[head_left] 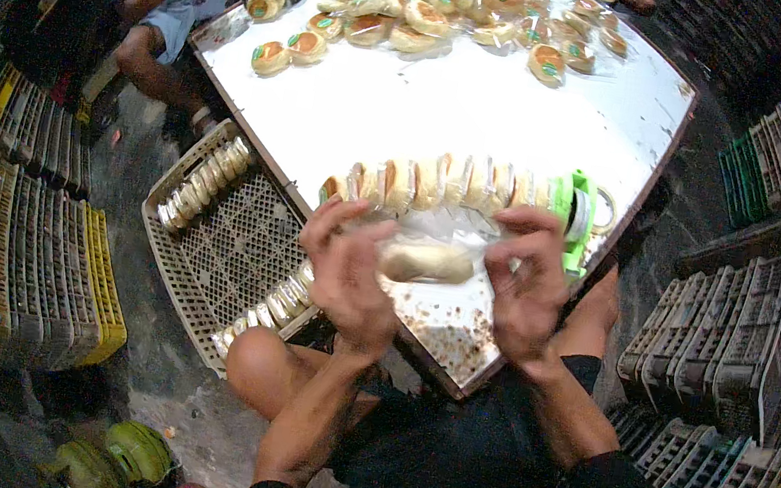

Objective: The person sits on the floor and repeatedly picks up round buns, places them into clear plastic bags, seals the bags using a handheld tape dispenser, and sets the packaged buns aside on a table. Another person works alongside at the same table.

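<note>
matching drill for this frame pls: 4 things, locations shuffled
Things:
1. wrapped bun
2. green tape dispenser
3. beige crate
4. loose pile of wrapped buns

Places:
A. far end of the white table
B. on the floor, left of the table
C. between the left hand and right hand
D. right end of the standing bun row

Pairs: 1-C, 2-D, 3-B, 4-A

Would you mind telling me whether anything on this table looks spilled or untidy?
Yes: brown crumbs are scattered over the white table's near corner, just beyond the left hand and right hand, which hold a wrapped bun. The row of buns behind stands neatly.
</note>
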`<action>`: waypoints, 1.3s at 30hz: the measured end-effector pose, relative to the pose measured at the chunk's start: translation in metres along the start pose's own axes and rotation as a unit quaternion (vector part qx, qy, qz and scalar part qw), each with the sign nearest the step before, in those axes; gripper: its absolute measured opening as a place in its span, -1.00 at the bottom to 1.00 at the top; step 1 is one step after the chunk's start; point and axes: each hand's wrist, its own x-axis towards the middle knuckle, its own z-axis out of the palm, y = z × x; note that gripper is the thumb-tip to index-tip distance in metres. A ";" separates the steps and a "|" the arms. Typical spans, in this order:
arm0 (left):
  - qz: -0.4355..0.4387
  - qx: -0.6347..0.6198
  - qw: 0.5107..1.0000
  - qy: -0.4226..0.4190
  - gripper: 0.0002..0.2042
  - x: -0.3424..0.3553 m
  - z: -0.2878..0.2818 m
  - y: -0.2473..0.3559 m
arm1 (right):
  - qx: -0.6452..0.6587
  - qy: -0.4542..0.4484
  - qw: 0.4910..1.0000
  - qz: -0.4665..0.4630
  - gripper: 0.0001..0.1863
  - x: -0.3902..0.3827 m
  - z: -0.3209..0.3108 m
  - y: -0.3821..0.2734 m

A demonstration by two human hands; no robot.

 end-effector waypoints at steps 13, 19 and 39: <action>-0.141 -0.016 0.989 -0.044 -0.68 -0.004 0.014 0.010 | 0.435 0.056 0.863 0.252 -0.87 -0.001 0.002 -0.033; -0.283 -0.097 0.925 -0.233 -0.70 -0.006 0.003 0.041 | 0.234 -0.016 0.963 0.131 -0.92 0.000 0.010 -0.014; -0.270 -0.205 0.934 -0.115 -0.47 0.012 -0.015 -0.001 | 0.019 -0.201 0.979 0.012 -0.67 0.010 0.034 -0.008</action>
